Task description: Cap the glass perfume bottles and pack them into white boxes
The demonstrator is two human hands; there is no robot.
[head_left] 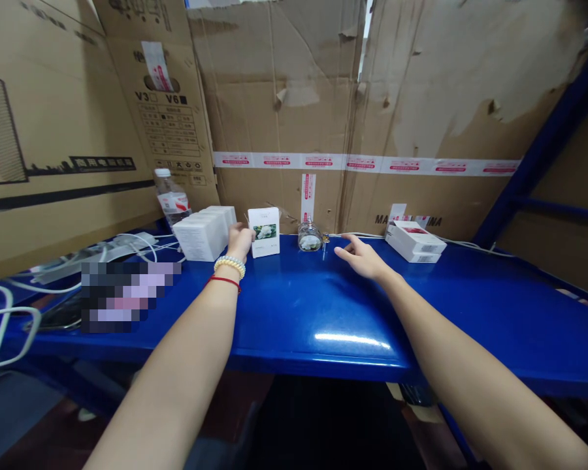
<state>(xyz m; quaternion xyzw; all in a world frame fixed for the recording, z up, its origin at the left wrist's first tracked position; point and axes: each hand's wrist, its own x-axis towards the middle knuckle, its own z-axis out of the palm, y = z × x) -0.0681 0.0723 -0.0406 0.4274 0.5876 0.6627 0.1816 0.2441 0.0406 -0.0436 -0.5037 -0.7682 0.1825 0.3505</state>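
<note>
My left hand is at the left edge of an upright white box with a white-flower picture. Its thumb lies against that edge; the other fingers are curled and partly hidden. Close on its left stands a row of white boxes. To the right of the flower box is a round clear glass bottle, with a small gold-coloured piece beside it. My right hand is open above the blue table, fingers apart and holding nothing, just right of the gold piece.
A plastic water bottle stands behind the row of boxes. At left are a power strip, white cables and a dark, partly blurred phone-like device. Two stacked white boxes lie at right. Cardboard walls the back.
</note>
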